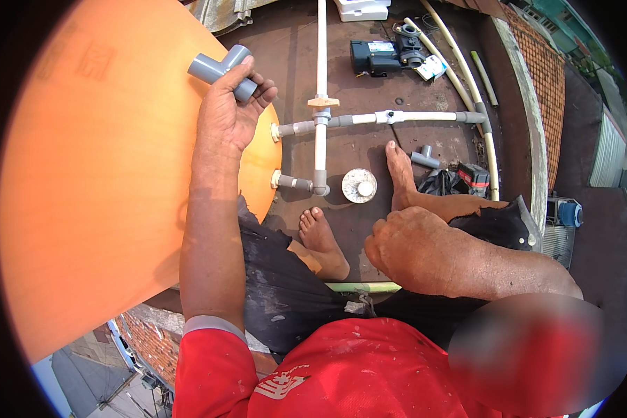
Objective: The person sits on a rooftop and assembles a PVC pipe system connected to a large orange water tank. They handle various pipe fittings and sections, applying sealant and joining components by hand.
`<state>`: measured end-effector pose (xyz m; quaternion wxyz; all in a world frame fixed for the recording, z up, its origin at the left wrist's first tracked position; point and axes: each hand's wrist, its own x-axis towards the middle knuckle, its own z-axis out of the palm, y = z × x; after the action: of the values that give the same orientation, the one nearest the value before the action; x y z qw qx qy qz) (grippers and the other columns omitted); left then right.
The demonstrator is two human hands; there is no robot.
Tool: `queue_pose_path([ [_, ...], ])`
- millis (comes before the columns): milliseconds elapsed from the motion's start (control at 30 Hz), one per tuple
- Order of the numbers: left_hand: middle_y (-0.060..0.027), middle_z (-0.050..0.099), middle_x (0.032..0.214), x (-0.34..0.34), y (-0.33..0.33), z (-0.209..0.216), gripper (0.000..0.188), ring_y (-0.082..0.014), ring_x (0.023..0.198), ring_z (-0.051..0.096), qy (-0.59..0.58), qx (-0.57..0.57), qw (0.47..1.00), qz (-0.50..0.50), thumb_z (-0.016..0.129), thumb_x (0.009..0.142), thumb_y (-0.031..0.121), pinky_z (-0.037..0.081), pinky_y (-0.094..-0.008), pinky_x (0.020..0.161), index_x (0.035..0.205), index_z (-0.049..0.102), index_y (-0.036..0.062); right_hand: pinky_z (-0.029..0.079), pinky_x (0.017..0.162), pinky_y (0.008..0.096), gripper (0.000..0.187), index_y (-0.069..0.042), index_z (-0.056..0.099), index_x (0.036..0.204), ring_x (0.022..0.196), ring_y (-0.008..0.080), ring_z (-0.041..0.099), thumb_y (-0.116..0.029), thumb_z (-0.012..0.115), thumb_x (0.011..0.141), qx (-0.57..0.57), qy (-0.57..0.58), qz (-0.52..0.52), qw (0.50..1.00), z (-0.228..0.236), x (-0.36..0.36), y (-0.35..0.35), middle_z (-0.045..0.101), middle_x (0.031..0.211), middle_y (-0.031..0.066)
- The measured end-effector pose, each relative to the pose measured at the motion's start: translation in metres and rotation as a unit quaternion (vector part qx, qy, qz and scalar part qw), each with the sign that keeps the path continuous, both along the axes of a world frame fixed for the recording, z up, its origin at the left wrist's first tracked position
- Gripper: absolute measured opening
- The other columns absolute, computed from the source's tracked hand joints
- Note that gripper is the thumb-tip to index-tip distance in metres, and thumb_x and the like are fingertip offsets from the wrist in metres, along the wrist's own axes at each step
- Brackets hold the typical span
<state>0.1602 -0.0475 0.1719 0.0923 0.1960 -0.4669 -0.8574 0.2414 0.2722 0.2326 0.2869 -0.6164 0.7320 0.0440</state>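
Observation:
Raised beside the orange tank (104, 174), my left hand (231, 115) is closed around a grey plastic pipe tee (219, 68). Its three open ends stick out past my fingers. My right hand (411, 245) hangs low over my right leg, with its back up and fingers curled in; whatever may be in them is hidden. In front of me, white pipes (320, 56) with grey fittings join the tank at two points. A valve with a tan handle (323, 102) sits on the upright run. Between my bare feet stands a round, white-stained tin (359, 186) with a pale cap.
A second grey tee (425, 157) lies beyond my right foot, near a black plastic bag (439, 184) and a red-and-black battery pack (474, 179). Farther off is a black water pump (383, 57). A raised ledge (529, 104) bounds the brown roof on the right.

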Motion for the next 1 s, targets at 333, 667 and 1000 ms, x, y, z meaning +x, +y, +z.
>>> queue_pose_path([
  [333,-0.011,0.068,0.092,-0.001,0.0,-0.002,0.026,-0.0286,0.089,0.071,0.019,-0.012,0.998,-0.053,0.075,0.102,0.027,0.062,-0.0431,0.084,0.105,0.068,0.0018,0.063,0.078,0.0417,0.011,-0.006,0.079,0.096,0.087,0.0307,0.08,-0.007,0.071,0.087,0.012,0.015,-0.068,0.998,0.008,-0.017,-0.007,0.078,0.087,0.0144],
  [667,-0.0136,0.072,0.112,0.012,0.067,-0.008,0.062,-0.0236,0.106,0.071,0.014,-0.096,0.978,-0.186,0.056,0.11,0.057,0.058,-0.0402,0.094,0.14,0.06,0.0023,0.062,0.084,0.0496,0.044,0.0,0.065,0.124,0.095,0.0397,0.076,-0.011,0.083,0.086,-0.266,0.076,-0.341,0.898,0.012,-0.04,-0.012,0.072,0.114,0.0215],
  [1000,-0.0041,0.06,0.15,0.045,0.164,0.0,0.066,-0.021,0.14,0.056,0.048,0.129,0.949,-0.284,0.049,0.112,0.06,0.043,-0.0428,0.12,0.159,0.051,0.0138,0.063,0.076,0.0499,0.029,0.006,0.071,0.103,0.084,0.0408,0.079,-0.015,0.078,0.085,-0.311,0.155,-0.4,0.848,0.008,-0.06,-0.006,0.076,0.09,0.0236],
])
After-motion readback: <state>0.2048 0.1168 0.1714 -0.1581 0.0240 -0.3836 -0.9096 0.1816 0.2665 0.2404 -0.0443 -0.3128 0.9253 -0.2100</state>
